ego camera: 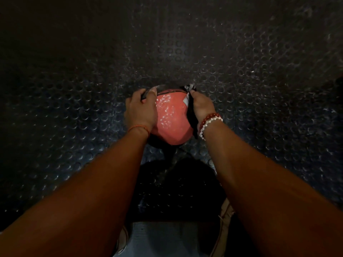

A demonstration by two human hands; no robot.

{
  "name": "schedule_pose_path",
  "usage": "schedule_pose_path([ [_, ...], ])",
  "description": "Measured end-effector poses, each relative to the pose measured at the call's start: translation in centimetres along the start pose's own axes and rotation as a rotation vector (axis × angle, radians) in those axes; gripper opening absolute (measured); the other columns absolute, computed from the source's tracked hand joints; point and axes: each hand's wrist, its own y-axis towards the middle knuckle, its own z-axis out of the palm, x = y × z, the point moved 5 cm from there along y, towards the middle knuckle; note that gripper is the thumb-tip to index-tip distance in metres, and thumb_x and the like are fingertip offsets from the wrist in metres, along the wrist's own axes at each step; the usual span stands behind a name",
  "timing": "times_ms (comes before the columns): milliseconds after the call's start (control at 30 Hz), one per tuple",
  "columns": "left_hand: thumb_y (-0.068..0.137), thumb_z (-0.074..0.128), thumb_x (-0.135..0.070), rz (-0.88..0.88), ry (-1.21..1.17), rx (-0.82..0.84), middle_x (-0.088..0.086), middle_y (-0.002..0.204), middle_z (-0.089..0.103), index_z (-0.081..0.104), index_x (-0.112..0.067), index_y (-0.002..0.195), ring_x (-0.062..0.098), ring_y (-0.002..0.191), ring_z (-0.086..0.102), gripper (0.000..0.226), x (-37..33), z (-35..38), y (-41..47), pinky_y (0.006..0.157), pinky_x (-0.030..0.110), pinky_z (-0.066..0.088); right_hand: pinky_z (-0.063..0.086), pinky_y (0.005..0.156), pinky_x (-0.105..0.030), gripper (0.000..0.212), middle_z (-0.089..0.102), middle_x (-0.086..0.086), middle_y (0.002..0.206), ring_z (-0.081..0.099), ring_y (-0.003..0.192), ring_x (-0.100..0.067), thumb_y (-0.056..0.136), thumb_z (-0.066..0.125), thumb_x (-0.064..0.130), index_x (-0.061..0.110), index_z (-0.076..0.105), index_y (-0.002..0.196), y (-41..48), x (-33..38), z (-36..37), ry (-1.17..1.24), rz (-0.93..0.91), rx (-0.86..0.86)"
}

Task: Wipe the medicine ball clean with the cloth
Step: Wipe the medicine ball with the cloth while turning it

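Note:
A red and black medicine ball (170, 119) sits on the dark studded floor in front of me, its red panel glistening. My left hand (141, 110) lies against the ball's left side, fingers wrapped over its curve. My right hand (201, 106) is on the ball's right side and grips a dark cloth (191, 112) with a white tag, pressed against the ball. One end of the cloth sticks out above my fingers, the other hangs down toward my wrist.
Black rubber flooring (241, 71) with round studs spreads all around the ball. My knees and tan shoes (225, 214) are at the bottom of the view, close behind the ball. The scene is dim.

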Motion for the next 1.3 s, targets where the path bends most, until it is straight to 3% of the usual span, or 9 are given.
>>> schedule_pose_path([
  [100,0.091,0.048,-0.057,-0.004,-0.017,-0.018,0.003,0.133,0.049,0.059,-0.030,0.127,0.025,0.119,0.051,0.046,0.2,-0.2,0.1,0.107,0.039,0.038,0.042,0.096,-0.027,0.034,0.063,-0.009,0.121,0.057,0.113,-0.025,0.098,0.045,0.027,0.009,0.065,0.119,-2.5,-0.8,0.2,0.171,-0.031,-0.159],
  [300,0.090,0.050,-0.056,0.012,-0.040,0.011,0.005,0.132,0.049,0.059,-0.028,0.128,0.024,0.119,0.052,0.047,0.2,-0.4,0.3,0.107,0.038,0.039,0.033,0.110,-0.031,0.047,0.032,-0.002,0.149,0.039,0.133,-0.017,0.095,0.048,0.038,0.032,0.046,0.141,-7.2,-0.2,2.0,-0.081,-0.297,-0.278],
  [467,0.092,0.049,-0.056,0.021,-0.017,0.015,0.005,0.133,0.047,0.057,-0.029,0.130,0.025,0.120,0.050,0.047,0.3,-0.2,0.2,0.108,0.040,0.038,0.044,0.092,-0.029,0.036,0.063,-0.008,0.111,0.059,0.102,-0.022,0.093,0.044,0.039,0.019,0.069,0.109,-1.9,0.8,0.7,-0.079,-0.259,-0.144],
  [600,0.092,0.049,-0.057,-0.003,-0.021,0.005,0.004,0.136,0.045,0.056,-0.029,0.131,0.025,0.122,0.049,0.049,0.0,0.1,0.2,0.108,0.040,0.037,0.044,0.081,-0.027,0.028,0.066,-0.005,0.094,0.060,0.089,-0.019,0.098,0.048,0.027,0.009,0.070,0.096,-0.2,0.4,0.1,0.064,-0.154,-0.073],
  [700,0.092,0.050,-0.055,-0.004,-0.038,-0.002,0.005,0.135,0.047,0.058,-0.027,0.130,0.025,0.122,0.049,0.047,0.1,0.0,0.4,0.106,0.034,0.036,0.043,0.092,-0.028,0.031,0.065,-0.005,0.112,0.059,0.103,-0.018,0.096,0.048,0.032,0.016,0.068,0.112,-2.7,-1.1,0.4,0.124,-0.168,-0.176],
  [800,0.092,0.050,-0.055,0.001,-0.035,0.012,0.007,0.134,0.048,0.059,-0.025,0.129,0.024,0.121,0.050,0.048,0.3,0.0,0.7,0.106,0.032,0.036,0.030,0.106,-0.025,0.053,0.038,-0.003,0.147,0.040,0.132,-0.016,0.091,0.046,0.043,0.025,0.046,0.141,-7.0,-2.1,2.0,-0.031,-0.293,-0.265],
  [933,0.091,0.050,-0.056,0.028,-0.040,0.037,0.005,0.133,0.049,0.059,-0.026,0.128,0.023,0.119,0.052,0.048,0.5,-0.1,0.8,0.108,0.035,0.038,0.035,0.110,-0.036,0.062,0.030,-0.006,0.151,0.037,0.136,-0.023,0.085,0.043,0.049,0.027,0.042,0.144,-7.6,-1.9,2.3,-0.110,-0.353,-0.299],
  [1200,0.092,0.049,-0.057,0.021,-0.046,0.032,0.002,0.131,0.049,0.059,-0.028,0.128,0.017,0.113,0.050,0.048,0.6,-0.1,0.8,0.103,0.032,0.038,0.043,0.098,-0.029,0.037,0.066,-0.009,0.116,0.059,0.106,-0.021,0.093,0.050,0.039,0.012,0.069,0.109,-0.8,-0.3,0.5,0.090,-0.092,-0.109],
  [1300,0.091,0.050,-0.057,0.021,-0.039,0.003,0.002,0.130,0.051,0.060,-0.028,0.127,0.016,0.113,0.050,0.047,0.5,-0.2,0.6,0.099,0.028,0.037,0.044,0.105,-0.038,0.052,0.067,-0.008,0.118,0.062,0.110,-0.024,0.077,0.057,0.053,0.013,0.070,0.108,-0.5,-2.3,0.7,0.249,0.098,-0.058],
])
